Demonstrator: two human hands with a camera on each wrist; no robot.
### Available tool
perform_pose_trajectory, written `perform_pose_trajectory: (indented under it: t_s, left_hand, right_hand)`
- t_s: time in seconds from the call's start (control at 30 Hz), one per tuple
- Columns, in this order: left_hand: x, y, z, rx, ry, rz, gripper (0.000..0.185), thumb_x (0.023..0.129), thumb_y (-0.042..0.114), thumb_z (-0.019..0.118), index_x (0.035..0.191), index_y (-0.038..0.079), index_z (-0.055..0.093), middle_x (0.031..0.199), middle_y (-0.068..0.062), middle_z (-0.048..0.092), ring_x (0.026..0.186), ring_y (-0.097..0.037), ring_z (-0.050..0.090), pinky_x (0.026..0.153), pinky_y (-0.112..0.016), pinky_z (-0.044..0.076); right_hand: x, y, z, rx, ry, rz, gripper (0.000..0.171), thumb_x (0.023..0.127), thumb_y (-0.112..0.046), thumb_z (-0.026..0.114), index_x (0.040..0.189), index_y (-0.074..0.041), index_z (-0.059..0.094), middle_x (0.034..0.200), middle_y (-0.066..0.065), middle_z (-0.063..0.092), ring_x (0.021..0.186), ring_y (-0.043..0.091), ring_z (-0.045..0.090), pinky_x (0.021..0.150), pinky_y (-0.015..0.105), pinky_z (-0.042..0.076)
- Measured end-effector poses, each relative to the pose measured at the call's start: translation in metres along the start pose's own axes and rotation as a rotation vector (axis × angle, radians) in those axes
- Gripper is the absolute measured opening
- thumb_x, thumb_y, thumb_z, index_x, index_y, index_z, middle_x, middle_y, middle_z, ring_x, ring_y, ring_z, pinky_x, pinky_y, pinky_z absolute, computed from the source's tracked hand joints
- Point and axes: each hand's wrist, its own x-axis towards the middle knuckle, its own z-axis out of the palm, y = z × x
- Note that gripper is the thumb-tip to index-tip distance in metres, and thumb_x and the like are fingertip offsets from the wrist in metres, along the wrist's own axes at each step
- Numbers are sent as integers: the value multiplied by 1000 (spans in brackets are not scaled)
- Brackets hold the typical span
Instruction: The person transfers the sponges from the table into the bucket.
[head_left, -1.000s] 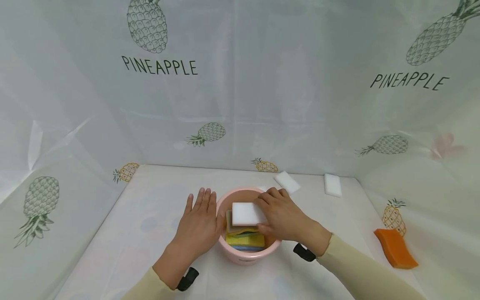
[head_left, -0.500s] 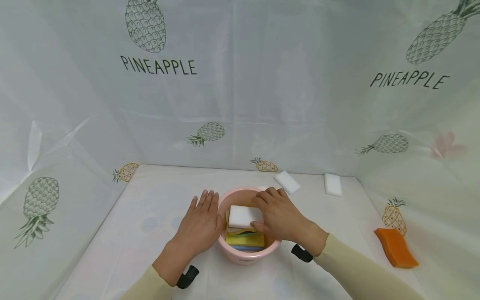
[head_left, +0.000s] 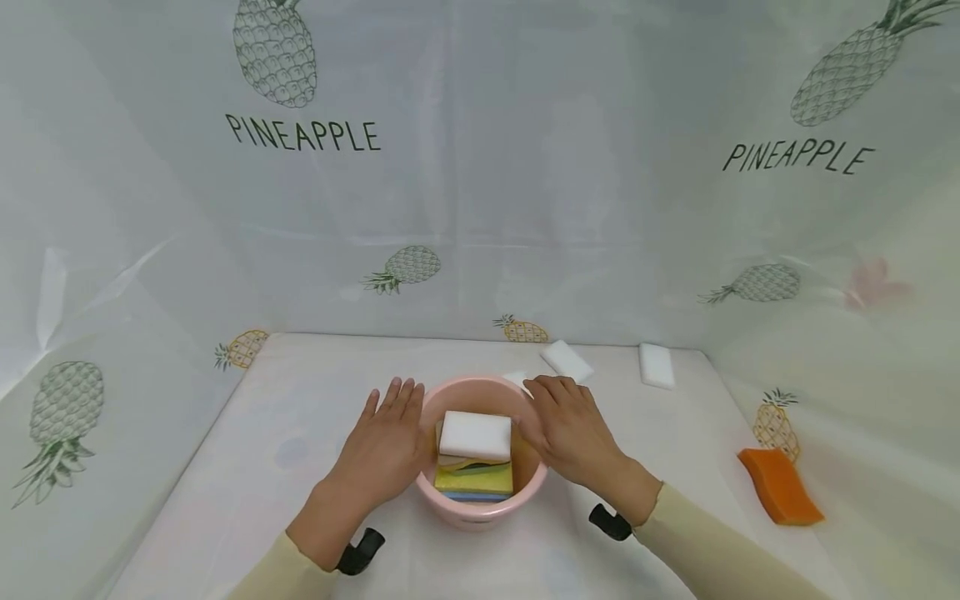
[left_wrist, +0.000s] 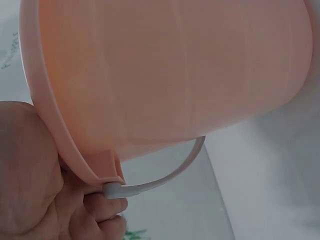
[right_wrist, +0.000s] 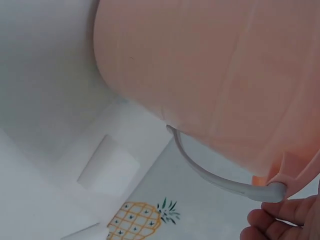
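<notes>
A pink bucket stands between my two hands in the head view. On top of the stack inside it lies a white sponge, with a yellow sponge and a blue layer below. My left hand rests at the left rim, its fingers straight and pointing away. At the right rim is my right hand, fingers loosely bent, holding no sponge. Both wrist views show the bucket's pink wall and fingers near the pivots of the grey handle, which hangs behind the bucket.
White sponges lie behind the bucket, one partly hidden by the rim and right hand. Another white block is at the table's back right. An orange sponge lies by the right edge. Pineapple-printed sheeting walls the table.
My right hand has let go of the white sponge, which now lies flat on the stack, and has drawn back right to the rim. The left hand stays at the left rim. The view shifts slightly.
</notes>
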Motion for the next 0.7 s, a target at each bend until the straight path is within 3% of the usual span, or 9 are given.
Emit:
perform_pose_trajectory:
  t_s: [0.3, 0.53, 0.7]
  left_hand:
    - [-14, -24, -10, 27, 21, -17, 53, 108, 14, 49, 154, -12, 43, 162, -30, 41, 156, -47, 31, 126, -66, 26]
    - [-17, -32, -9, -78, 31, -57, 55, 109, 15, 47, 156, -11, 40, 163, -30, 40, 157, -46, 29, 127, -64, 25]
    - [-16, -29, -5, -144, 35, -54, 56, 110, 17, 46, 158, -10, 38, 165, -29, 38, 158, -45, 27, 128, -64, 23]
  right_hand:
    - [15, -13, 8, -50, 23, 6, 54, 103, -41, 64, 136, 2, 63, 130, 17, 66, 121, 38, 60, 92, 55, 52]
    - [23, 17, -3, -68, -15, 155, 61, 101, -43, 68, 140, 3, 60, 136, 21, 64, 126, 42, 57, 98, 61, 49]
    - [23, 41, -2, -122, -2, 198, 59, 99, -40, 72, 138, 5, 60, 135, 23, 65, 125, 44, 57, 97, 61, 49]
